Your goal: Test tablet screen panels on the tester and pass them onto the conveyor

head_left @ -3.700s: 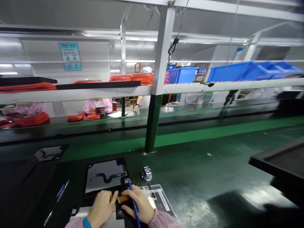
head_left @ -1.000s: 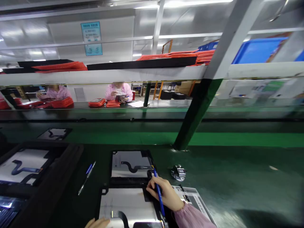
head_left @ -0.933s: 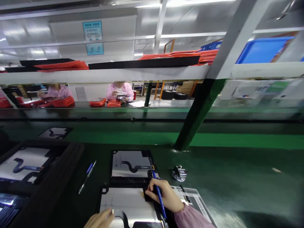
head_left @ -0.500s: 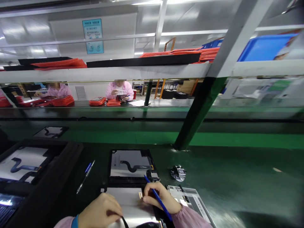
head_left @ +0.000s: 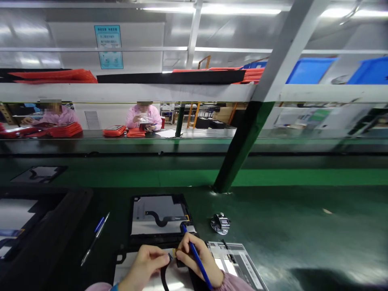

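Observation:
At the bottom edge, my left hand (head_left: 145,267) pinches the black flex ribbon (head_left: 164,276) of a flat display panel (head_left: 129,266) lying in front of me. My right hand (head_left: 198,258) grips a blue pen (head_left: 195,255) and its fingertips press a small gold connector tab (head_left: 174,253) on the same panel. Just beyond lies a second panel (head_left: 157,215), grey-backed with a black curved ribbon. Both sleeves are pink.
A metal hand counter (head_left: 220,223) sits right of the panels, a printed sheet (head_left: 236,262) below it. A pen (head_left: 93,237) lies at left beside a black tray (head_left: 36,226). A slanted post (head_left: 242,141) rises from the green bench. Two people in pink work across the conveyor among orange stacks (head_left: 63,129).
My left hand has come up from the bottom edge to the ribbon near the connector. My right hand slid slightly toward me with the pen. The view shifted a little left.

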Motion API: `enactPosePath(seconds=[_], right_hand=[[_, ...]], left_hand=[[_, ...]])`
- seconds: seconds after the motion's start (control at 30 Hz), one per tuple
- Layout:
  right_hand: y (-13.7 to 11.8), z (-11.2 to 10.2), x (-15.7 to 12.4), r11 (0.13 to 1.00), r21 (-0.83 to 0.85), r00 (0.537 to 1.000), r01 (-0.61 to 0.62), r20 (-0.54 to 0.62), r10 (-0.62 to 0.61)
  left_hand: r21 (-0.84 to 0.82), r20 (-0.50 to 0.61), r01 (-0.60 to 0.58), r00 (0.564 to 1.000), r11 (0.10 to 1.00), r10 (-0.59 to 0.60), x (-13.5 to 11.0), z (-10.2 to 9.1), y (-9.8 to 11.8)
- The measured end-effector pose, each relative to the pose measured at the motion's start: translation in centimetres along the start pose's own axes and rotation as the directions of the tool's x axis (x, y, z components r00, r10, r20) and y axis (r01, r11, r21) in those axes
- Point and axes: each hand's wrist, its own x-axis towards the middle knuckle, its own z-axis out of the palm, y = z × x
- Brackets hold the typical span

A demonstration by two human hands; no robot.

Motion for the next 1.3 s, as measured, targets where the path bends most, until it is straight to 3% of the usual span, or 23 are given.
enactPosePath(seconds=[0.13, 0.43, 0.67, 0.97, 1.17, 1.3], right_hand=[[-0.30, 0.00, -0.15, 1.000, -0.023, 0.999, -0.001, 0.049, 0.002], [-0.54, -0.22, -0.58, 0.998, -0.056, 0.990, -0.014, 0.137, 0.021], [-0.21, -0.28, -0.47, 0.999, -0.026, 0.988, -0.023, 0.149, 0.026], [-0.22, -0.36, -0.64, 0.998, -0.056, 0.987, -0.009, 0.162, 0.018], [-0.11, -0.34, -0.67, 0.994, -0.112, 0.985, 0.014, 0.175, 0.006], [-0.23, -0.34, -0.68, 0.992, -0.124, 0.987, 0.038, 0.161, -0.018]], left_hand=[[0.172, 0.019, -0.092, 0.996, 0.981, 0.090, -0.23, 0.00, 0.24], [0.258, 0.081, -0.162, 0.986, 0.952, 0.146, 0.33, 0.23, -0.25], [0.326, 0.138, -0.188, 0.979, 0.926, 0.151, 0.40, 0.33, -0.19], [0.345, 0.120, -0.191, 0.980, 0.919, 0.159, 0.46, 0.26, -0.41], [0.452, 0.209, -0.223, 0.968, 0.863, 0.141, 0.25, 0.13, 0.10], [0.431, 0.171, -0.195, 0.976, 0.881, 0.133, 0.48, 0.11, -0.12]])
